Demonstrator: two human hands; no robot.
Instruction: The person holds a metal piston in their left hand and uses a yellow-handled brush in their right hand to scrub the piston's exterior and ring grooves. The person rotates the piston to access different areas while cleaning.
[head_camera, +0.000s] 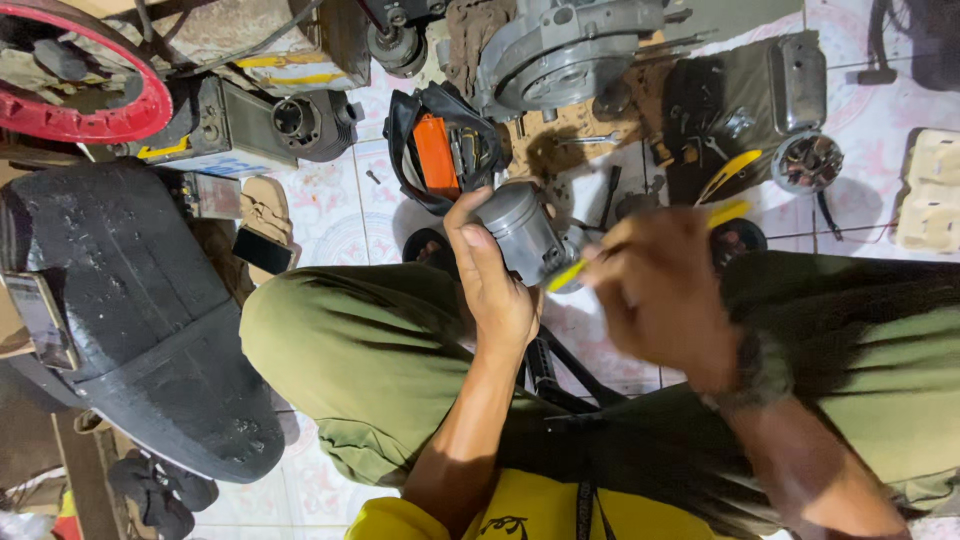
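Note:
My left hand (492, 275) grips a grey metal piston (522, 232) and holds it above my knees, crown end pointing up and left. My right hand (660, 290) is blurred by motion; it holds a thin yellow-handled tool (640, 245) whose tip meets the piston's lower side. I sit with olive-green trousers (370, 350) over a tiled floor (345, 215). The tool's working end is hidden against the piston.
A black motorcycle seat (130, 320) lies at left, a red-rimmed wheel (70, 75) at top left. An engine casing (560, 50), a cylinder (310, 120), an orange-and-black part (440, 150) and a dark tray of tools (740, 110) crowd the floor ahead.

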